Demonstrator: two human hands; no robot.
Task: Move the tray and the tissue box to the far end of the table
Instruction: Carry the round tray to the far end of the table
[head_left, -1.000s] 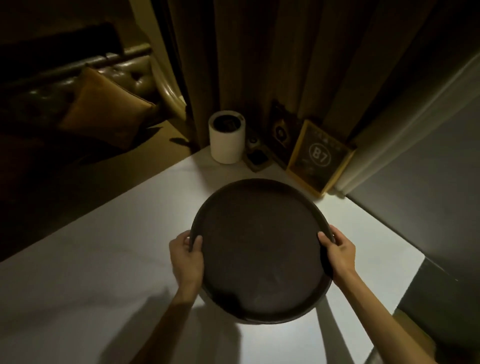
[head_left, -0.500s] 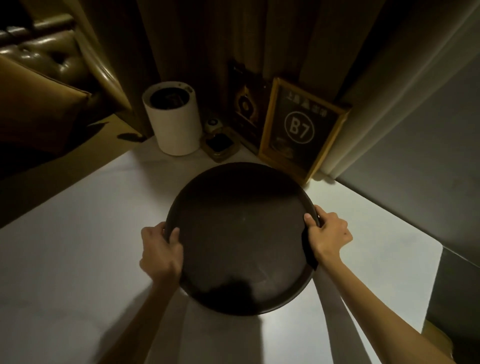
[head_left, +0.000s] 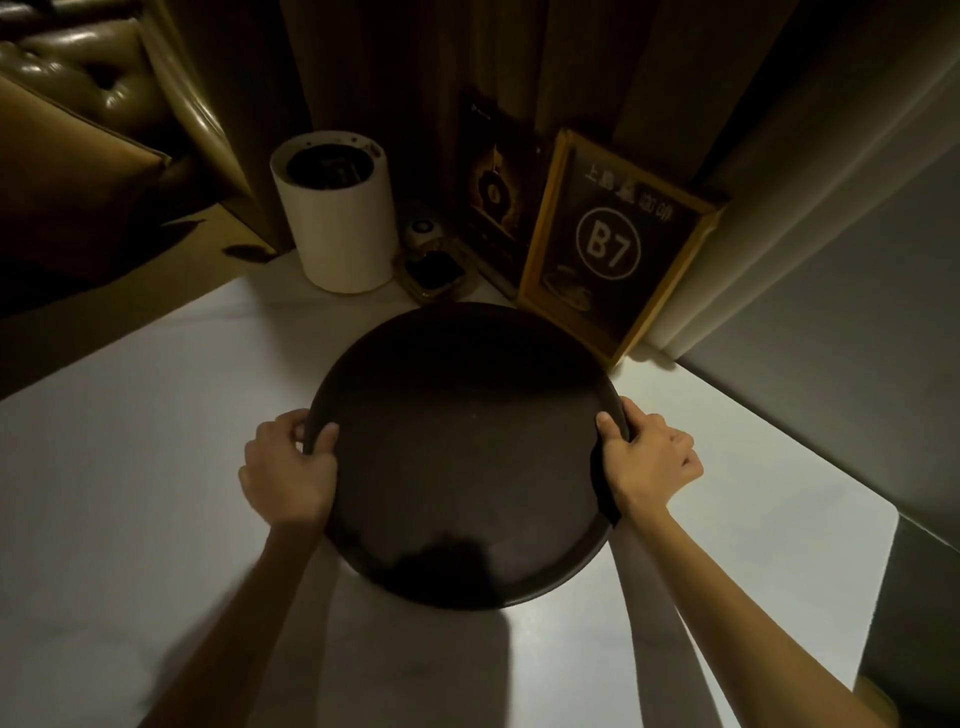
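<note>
A round dark tray (head_left: 462, 452) lies flat over the white table (head_left: 130, 441), near the table's far end. My left hand (head_left: 288, 475) grips its left rim with the thumb on top. My right hand (head_left: 647, 460) grips the right rim the same way. The tray holds nothing. Its far edge is close to a framed "B7" sign (head_left: 608, 249). A white cylinder with a dark top opening (head_left: 335, 213), possibly the tissue holder, stands at the far left of the table end. No box-shaped tissue box is in sight.
A small dark dish (head_left: 434, 273) and a dark menu card (head_left: 493, 192) stand between the cylinder and the sign, against a curtain. A leather sofa (head_left: 78, 78) is at the far left. The table's right edge (head_left: 878, 571) drops off beside a grey wall.
Both hands have carried the tray toward the table's far end. The cylinder, the sign and the curtain now appear much closer. The grip on the rim is unchanged.
</note>
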